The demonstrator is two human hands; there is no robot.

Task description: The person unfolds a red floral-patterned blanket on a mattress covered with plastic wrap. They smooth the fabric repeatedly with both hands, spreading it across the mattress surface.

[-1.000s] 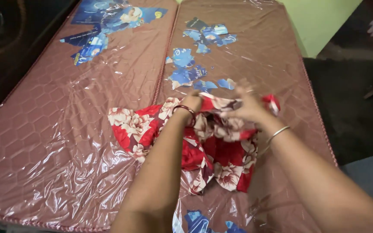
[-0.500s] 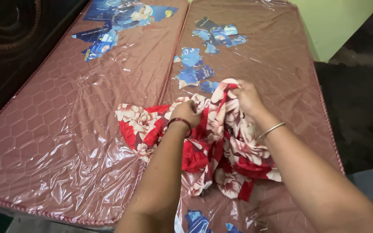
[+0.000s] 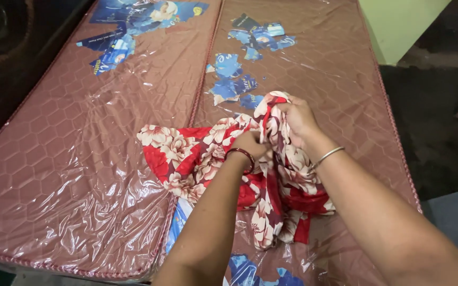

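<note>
Plastic-wrapped mattress [image 3: 80,159]: floral cloth [image 3: 186,159] (bunched, lying left-right) clutched by left hand [image 3: 251,143], right hand [image 3: 297,117].

A bedroom in a home is suggested. Two brown quilted mattresses [image 3: 96,137], wrapped in clear plastic with torn blue labels [image 3: 234,79], are laid side by side. A light green wall [image 3: 398,24] is seen beyond them, and a dark floor [image 3: 430,122] to the right.
</note>
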